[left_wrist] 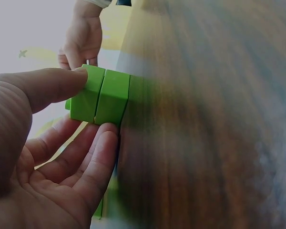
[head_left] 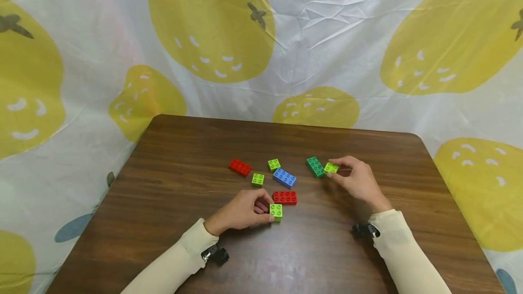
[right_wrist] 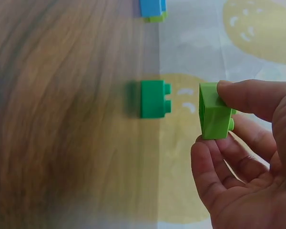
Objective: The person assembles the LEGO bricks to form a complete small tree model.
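Observation:
My left hand (head_left: pixel 244 210) pinches a stack of two lime-green toy bricks (head_left: pixel 275 211) between thumb and fingers. In the left wrist view the stacked bricks (left_wrist: pixel 86 98) sit one on the other, the lower one right at the tabletop. My right hand (head_left: pixel 361 184) holds a single square lime-green brick (right_wrist: pixel 215 114) by its sides, raised off the table, studs up. Just left of it, a dark green eight-stud brick (head_left: pixel 315 167) lies on the table. A red brick (head_left: pixel 284 198) lies directly behind the left hand's stack.
Behind the hands, a blue brick (head_left: pixel 284 178), two square lime-green bricks (head_left: pixel 273 164) and another red brick (head_left: pixel 239 167) lie on the brown wooden table (head_left: pixel 196 144). A white curtain (head_left: pixel 229 103) with yellow fruit prints hangs around the table's back and sides.

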Action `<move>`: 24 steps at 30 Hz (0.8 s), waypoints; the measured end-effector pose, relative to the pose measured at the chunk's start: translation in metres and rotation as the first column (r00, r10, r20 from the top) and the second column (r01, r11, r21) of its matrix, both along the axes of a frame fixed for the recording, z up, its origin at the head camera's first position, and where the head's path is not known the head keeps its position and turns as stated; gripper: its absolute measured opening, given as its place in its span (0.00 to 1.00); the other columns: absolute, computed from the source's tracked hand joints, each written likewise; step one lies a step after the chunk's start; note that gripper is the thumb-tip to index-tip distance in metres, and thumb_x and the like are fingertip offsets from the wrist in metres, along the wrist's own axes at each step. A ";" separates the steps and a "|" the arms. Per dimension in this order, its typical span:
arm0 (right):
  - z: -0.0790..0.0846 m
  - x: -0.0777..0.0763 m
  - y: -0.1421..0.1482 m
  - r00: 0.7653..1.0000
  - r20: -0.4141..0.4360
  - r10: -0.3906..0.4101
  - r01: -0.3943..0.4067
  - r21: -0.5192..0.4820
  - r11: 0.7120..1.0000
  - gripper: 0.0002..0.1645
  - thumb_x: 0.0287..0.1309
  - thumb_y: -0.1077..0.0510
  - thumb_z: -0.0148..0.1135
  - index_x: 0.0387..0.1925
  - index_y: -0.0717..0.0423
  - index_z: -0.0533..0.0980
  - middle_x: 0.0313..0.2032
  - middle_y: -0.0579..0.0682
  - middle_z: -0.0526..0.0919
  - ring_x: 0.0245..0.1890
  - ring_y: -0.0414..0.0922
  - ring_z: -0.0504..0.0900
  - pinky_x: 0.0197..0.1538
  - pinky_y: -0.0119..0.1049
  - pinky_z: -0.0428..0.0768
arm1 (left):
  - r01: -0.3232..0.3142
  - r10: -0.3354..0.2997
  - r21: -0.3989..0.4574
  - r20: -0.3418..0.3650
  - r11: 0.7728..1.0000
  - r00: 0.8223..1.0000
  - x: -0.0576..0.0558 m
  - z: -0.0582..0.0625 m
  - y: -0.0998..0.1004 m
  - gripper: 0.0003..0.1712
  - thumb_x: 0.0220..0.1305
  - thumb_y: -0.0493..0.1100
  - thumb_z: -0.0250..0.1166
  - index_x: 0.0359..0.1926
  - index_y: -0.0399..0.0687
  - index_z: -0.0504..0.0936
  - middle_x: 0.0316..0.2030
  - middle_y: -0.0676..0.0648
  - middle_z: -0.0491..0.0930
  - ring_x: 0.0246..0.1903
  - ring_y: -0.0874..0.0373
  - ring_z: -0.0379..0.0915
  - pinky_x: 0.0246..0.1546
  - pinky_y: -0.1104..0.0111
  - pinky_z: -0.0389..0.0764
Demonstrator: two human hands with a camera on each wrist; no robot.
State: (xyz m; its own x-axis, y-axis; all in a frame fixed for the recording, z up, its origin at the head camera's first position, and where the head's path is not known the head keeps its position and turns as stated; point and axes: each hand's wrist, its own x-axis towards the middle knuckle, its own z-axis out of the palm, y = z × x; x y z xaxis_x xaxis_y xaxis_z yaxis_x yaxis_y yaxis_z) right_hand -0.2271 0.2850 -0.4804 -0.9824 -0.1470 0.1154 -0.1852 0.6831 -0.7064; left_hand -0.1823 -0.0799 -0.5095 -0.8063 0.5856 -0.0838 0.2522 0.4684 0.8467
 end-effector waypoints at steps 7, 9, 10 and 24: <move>0.009 0.008 -0.013 1.000 -0.024 0.013 -0.014 -0.034 0.999 0.24 0.65 0.57 0.75 0.61 0.55 0.83 0.54 0.55 0.87 0.49 0.53 0.89 0.51 0.38 0.87 | 0.000 0.000 0.000 -0.007 1.000 1.000 0.000 0.001 0.000 0.18 0.62 0.46 0.79 0.49 0.51 0.83 0.44 0.52 0.86 0.42 0.64 0.84 0.46 0.72 0.86; 0.012 0.010 -0.017 0.999 -0.033 0.023 -0.024 -0.035 0.999 0.23 0.64 0.58 0.75 0.60 0.55 0.84 0.53 0.54 0.87 0.49 0.53 0.89 0.51 0.39 0.87 | 0.001 -0.001 0.000 -0.006 1.000 1.000 0.000 0.000 0.000 0.18 0.62 0.46 0.79 0.49 0.51 0.83 0.44 0.52 0.86 0.42 0.64 0.84 0.46 0.73 0.86; 0.014 0.011 -0.020 0.999 -0.039 0.032 -0.033 -0.035 0.999 0.23 0.64 0.58 0.75 0.60 0.56 0.84 0.53 0.55 0.87 0.49 0.53 0.89 0.52 0.42 0.88 | 0.002 -0.002 0.002 -0.006 1.000 1.000 0.000 0.000 0.000 0.18 0.62 0.46 0.79 0.49 0.51 0.83 0.44 0.52 0.86 0.42 0.64 0.84 0.46 0.73 0.86; 0.028 0.027 -0.051 0.976 -0.138 0.168 -0.177 -0.059 0.982 0.22 0.60 0.63 0.77 0.57 0.56 0.85 0.50 0.50 0.88 0.43 0.48 0.88 0.49 0.48 0.89 | 0.001 -0.001 0.015 0.002 1.000 1.000 0.000 -0.001 -0.001 0.18 0.61 0.45 0.80 0.49 0.50 0.83 0.44 0.52 0.86 0.42 0.64 0.84 0.46 0.73 0.86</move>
State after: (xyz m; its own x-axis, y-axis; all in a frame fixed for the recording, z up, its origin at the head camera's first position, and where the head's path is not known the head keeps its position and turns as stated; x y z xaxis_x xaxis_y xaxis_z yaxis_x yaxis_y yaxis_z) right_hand -0.1999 0.2341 -0.4520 -0.9183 -0.3000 0.2582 -0.3907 0.5821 -0.7132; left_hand -0.1828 -0.0804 -0.5107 -0.8055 0.5877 -0.0763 0.2513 0.4553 0.8542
